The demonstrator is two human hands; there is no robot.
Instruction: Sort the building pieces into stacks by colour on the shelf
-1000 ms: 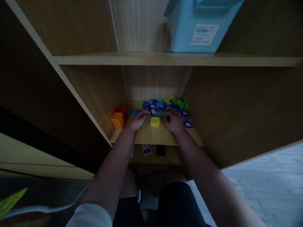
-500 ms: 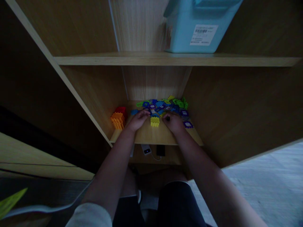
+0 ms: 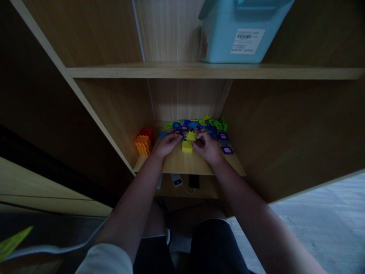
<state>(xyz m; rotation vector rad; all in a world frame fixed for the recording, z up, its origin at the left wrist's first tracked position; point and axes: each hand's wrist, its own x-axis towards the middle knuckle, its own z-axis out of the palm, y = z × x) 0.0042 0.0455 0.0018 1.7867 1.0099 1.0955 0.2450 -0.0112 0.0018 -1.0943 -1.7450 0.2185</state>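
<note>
In the head view, a yellow toothed interlocking tile is held at its right edge by my right hand, fingers curled and pinching. Just below it, a yellow stack of toothed tiles stands on the wooden shelf. My left hand is on the left of the stack, fingers loosely bent, with no object visible between them. Its fingertips are close to the held tile; whether they touch is unclear. Behind both hands spreads a pile of blue, purple and green tiles, partly hidden by them.
An orange tile stack and a red stack stand by the left wall. A light-blue bin sits on the upper shelf. Below are a white device with a cable and a dark box.
My right hand has brought a yellow tile leftward from beside the pile to just above the yellow stack. The left hand has barely moved.
</note>
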